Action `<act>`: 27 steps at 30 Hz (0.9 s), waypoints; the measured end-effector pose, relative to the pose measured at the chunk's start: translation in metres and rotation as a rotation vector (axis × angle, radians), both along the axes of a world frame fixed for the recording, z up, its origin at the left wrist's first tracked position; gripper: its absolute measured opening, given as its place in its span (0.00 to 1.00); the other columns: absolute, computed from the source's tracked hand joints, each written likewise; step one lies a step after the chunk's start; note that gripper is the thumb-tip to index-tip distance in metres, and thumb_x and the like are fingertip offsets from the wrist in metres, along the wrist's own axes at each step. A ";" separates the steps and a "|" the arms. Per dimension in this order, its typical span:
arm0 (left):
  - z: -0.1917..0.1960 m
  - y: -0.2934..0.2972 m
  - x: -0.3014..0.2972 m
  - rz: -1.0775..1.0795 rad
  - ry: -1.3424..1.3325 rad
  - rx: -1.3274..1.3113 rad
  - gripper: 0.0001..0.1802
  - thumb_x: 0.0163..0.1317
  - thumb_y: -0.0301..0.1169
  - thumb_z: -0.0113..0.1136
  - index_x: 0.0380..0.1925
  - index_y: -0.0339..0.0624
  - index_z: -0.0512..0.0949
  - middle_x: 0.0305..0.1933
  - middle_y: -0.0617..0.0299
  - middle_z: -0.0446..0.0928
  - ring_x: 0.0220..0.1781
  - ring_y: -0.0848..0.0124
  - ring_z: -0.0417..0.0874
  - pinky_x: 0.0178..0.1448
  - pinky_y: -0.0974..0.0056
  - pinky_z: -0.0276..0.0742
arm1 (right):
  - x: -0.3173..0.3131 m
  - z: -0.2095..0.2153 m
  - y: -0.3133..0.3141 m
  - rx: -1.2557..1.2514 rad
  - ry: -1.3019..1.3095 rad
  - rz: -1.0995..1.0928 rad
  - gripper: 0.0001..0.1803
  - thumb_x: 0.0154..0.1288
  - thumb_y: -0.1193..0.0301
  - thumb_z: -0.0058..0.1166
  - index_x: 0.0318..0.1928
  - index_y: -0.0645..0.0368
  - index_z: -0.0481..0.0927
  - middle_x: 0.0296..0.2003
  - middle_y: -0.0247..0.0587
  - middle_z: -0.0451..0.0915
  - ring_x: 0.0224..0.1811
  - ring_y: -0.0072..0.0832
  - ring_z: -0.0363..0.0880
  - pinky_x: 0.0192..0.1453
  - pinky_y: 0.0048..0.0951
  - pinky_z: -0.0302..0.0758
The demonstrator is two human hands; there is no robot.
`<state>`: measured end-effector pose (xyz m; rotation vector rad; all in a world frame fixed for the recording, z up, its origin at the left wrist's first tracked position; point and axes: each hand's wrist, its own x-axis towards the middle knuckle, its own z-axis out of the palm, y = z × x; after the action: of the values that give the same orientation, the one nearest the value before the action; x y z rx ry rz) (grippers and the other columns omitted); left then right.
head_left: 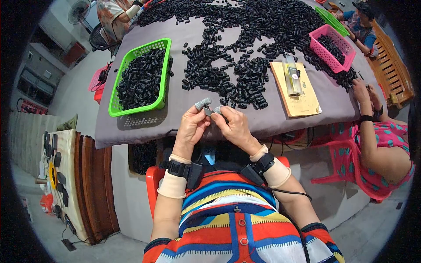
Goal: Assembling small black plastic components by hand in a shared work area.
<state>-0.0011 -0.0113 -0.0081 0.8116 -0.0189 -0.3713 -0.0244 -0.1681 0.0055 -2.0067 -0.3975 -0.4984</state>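
My left hand (193,125) and my right hand (235,126) meet just over the near edge of the table. Between their fingertips is a small dark piece (208,112), pinched from both sides; its exact kind is too small to make out. Grey covers wrap an index fingertip on each hand. Beyond my hands, many small black ribbed cylindrical parts (250,83) lie loose on the grey tablecloth (144,127). To the left, a green plastic basket (168,74) holds a heap of the same black parts.
Right of the loose parts lies a tan booklet (302,107) with a clear plastic case (293,79) on it. A pink basket (344,65) of parts stands farther right. People sit around the table; one person's hands (366,94) work at the right edge. A cable crosses my right forearm.
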 end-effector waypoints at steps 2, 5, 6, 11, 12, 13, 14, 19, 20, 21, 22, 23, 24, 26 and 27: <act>-0.002 0.001 0.000 0.005 0.000 0.008 0.14 0.61 0.24 0.52 0.48 0.41 0.74 0.33 0.65 0.76 0.29 0.77 0.74 0.31 0.74 0.70 | -0.001 0.002 0.002 0.010 -0.018 -0.004 0.13 0.59 0.65 0.54 0.25 0.61 0.71 0.21 0.45 0.72 0.22 0.43 0.73 0.23 0.36 0.66; -0.001 0.001 -0.001 0.002 -0.010 -0.038 0.13 0.61 0.24 0.52 0.47 0.42 0.74 0.32 0.65 0.76 0.27 0.77 0.74 0.29 0.74 0.69 | 0.001 0.003 0.000 0.102 0.088 -0.025 0.14 0.59 0.66 0.54 0.24 0.62 0.70 0.18 0.45 0.71 0.18 0.40 0.72 0.21 0.34 0.64; 0.000 0.000 -0.002 0.004 -0.010 -0.037 0.13 0.61 0.24 0.52 0.47 0.42 0.74 0.32 0.65 0.76 0.27 0.77 0.74 0.29 0.74 0.69 | 0.002 0.002 -0.001 0.185 0.212 -0.042 0.15 0.60 0.66 0.54 0.23 0.63 0.69 0.17 0.46 0.71 0.17 0.39 0.71 0.20 0.33 0.63; 0.003 -0.003 -0.003 0.012 -0.007 -0.039 0.13 0.60 0.23 0.53 0.45 0.42 0.75 0.31 0.65 0.75 0.26 0.77 0.74 0.25 0.75 0.67 | 0.003 -0.002 -0.001 0.232 0.173 -0.040 0.17 0.60 0.66 0.53 0.21 0.63 0.67 0.15 0.47 0.70 0.15 0.37 0.69 0.19 0.33 0.62; 0.003 -0.002 -0.003 0.014 -0.007 -0.039 0.13 0.60 0.23 0.53 0.45 0.42 0.75 0.31 0.65 0.75 0.26 0.77 0.74 0.25 0.75 0.67 | 0.003 -0.002 0.000 0.198 0.136 -0.037 0.17 0.61 0.66 0.53 0.21 0.63 0.67 0.15 0.48 0.70 0.15 0.38 0.69 0.19 0.33 0.62; 0.005 -0.002 -0.004 0.019 0.001 -0.013 0.12 0.59 0.23 0.54 0.45 0.42 0.75 0.31 0.65 0.75 0.25 0.77 0.74 0.25 0.75 0.67 | 0.003 -0.002 0.000 0.197 0.137 -0.037 0.17 0.61 0.66 0.53 0.21 0.63 0.67 0.15 0.48 0.70 0.15 0.38 0.69 0.19 0.33 0.62; 0.006 -0.002 -0.004 0.023 0.009 0.012 0.13 0.58 0.23 0.55 0.44 0.42 0.75 0.31 0.66 0.76 0.25 0.77 0.74 0.25 0.76 0.67 | 0.003 -0.001 0.000 0.191 0.128 -0.040 0.17 0.61 0.66 0.53 0.20 0.63 0.66 0.15 0.48 0.70 0.15 0.38 0.69 0.19 0.33 0.62; 0.014 -0.006 -0.005 0.024 0.014 0.047 0.13 0.57 0.22 0.57 0.44 0.41 0.75 0.32 0.64 0.76 0.25 0.76 0.75 0.26 0.75 0.69 | 0.003 -0.001 0.000 0.180 0.110 -0.050 0.17 0.61 0.66 0.53 0.21 0.63 0.67 0.16 0.48 0.70 0.16 0.38 0.69 0.20 0.33 0.62; 0.018 -0.008 -0.006 0.066 0.030 0.039 0.13 0.58 0.22 0.56 0.44 0.41 0.75 0.33 0.63 0.76 0.26 0.75 0.75 0.27 0.75 0.70 | 0.003 0.001 -0.001 0.201 0.150 -0.053 0.16 0.61 0.66 0.53 0.22 0.63 0.68 0.16 0.48 0.70 0.16 0.38 0.70 0.20 0.34 0.62; 0.017 -0.008 -0.006 0.066 0.030 0.040 0.13 0.58 0.22 0.56 0.44 0.41 0.75 0.33 0.63 0.76 0.26 0.75 0.75 0.27 0.75 0.70 | 0.002 0.002 -0.001 0.223 0.190 -0.056 0.16 0.61 0.66 0.53 0.22 0.63 0.68 0.16 0.48 0.70 0.17 0.39 0.70 0.20 0.34 0.62; 0.015 -0.007 -0.006 0.077 0.030 0.032 0.13 0.58 0.22 0.55 0.44 0.40 0.74 0.33 0.63 0.76 0.27 0.75 0.76 0.28 0.74 0.71 | 0.002 0.003 -0.001 0.223 0.189 -0.057 0.16 0.61 0.66 0.53 0.22 0.63 0.68 0.16 0.48 0.70 0.17 0.39 0.70 0.20 0.34 0.62; 0.013 -0.007 -0.006 0.087 0.031 0.025 0.13 0.58 0.22 0.55 0.45 0.39 0.74 0.33 0.62 0.76 0.28 0.74 0.76 0.29 0.74 0.71 | 0.002 0.002 -0.002 0.209 0.202 -0.054 0.15 0.61 0.66 0.53 0.23 0.63 0.69 0.17 0.48 0.70 0.18 0.40 0.71 0.21 0.35 0.63; 0.010 -0.006 -0.005 0.086 0.030 0.025 0.13 0.58 0.22 0.55 0.45 0.39 0.74 0.33 0.62 0.76 0.28 0.74 0.76 0.29 0.74 0.71 | 0.002 0.003 -0.002 0.194 0.215 -0.051 0.15 0.60 0.65 0.53 0.23 0.63 0.69 0.18 0.48 0.70 0.19 0.40 0.72 0.21 0.35 0.63; 0.004 -0.004 -0.005 0.071 -0.005 -0.025 0.13 0.60 0.23 0.53 0.46 0.37 0.73 0.33 0.62 0.75 0.29 0.73 0.76 0.30 0.73 0.71 | 0.000 0.004 -0.001 0.154 0.161 -0.048 0.15 0.60 0.65 0.53 0.24 0.63 0.70 0.18 0.47 0.71 0.19 0.41 0.72 0.22 0.36 0.64; 0.002 -0.002 -0.004 0.070 -0.004 -0.023 0.13 0.60 0.23 0.53 0.46 0.37 0.73 0.33 0.62 0.75 0.29 0.73 0.76 0.30 0.73 0.71 | -0.001 0.005 0.000 0.113 0.108 -0.046 0.15 0.59 0.65 0.53 0.24 0.62 0.70 0.19 0.46 0.72 0.20 0.41 0.73 0.22 0.36 0.65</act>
<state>-0.0054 -0.0135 -0.0063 0.7880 0.0011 -0.3026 -0.0259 -0.1679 0.0102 -1.9275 -0.2522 -0.4288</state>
